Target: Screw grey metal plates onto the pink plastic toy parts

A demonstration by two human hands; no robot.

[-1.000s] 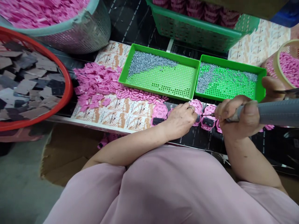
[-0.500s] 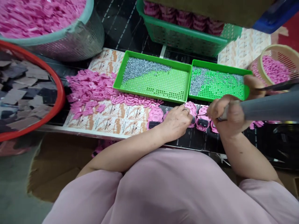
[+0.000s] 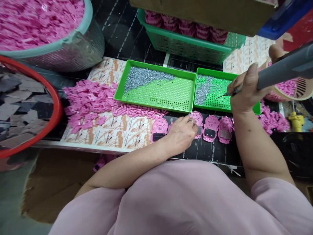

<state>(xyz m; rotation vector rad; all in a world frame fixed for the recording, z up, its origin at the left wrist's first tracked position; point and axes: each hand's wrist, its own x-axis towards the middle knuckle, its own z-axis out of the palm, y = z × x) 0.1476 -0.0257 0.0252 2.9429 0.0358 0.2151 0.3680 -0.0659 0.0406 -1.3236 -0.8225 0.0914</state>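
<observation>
**partway along the row of cases, with driver raised over right tray**

- far left: plenty of loose plates [image 3: 8, 111] in red basket [image 3: 57, 114], so well short of using up stock, judging by this. same for pink pile [image 3: 90, 101] and screws [image 3: 144, 78] in left tray [image 3: 171, 94].
- row, left end: black plate in left case [image 3: 160, 127]. can't tell for next one, mostly under left hand [image 3: 182, 135].
- left hand: half-curled over row, with fingertips at mid case [image 3: 197, 119]. can't tell whether gripping or just steadying.
- row, right of hand: plate in near-right case [image 3: 210, 127], with bright dots on it, possibly screw heads. likely further along there. plate also seated in end case [image 3: 225, 129], can't tell whether fixed.
- right hand [image 3: 246, 86]: closed around grey driver [image 3: 281, 71], with bit [image 3: 221, 96] over right tray [image 3: 217, 102]. can't tell whether carrying a screw.

vs earlier frame: driver up and away from near-right case, now over right tray. end case now in full view. no clear change at left hand.
</observation>
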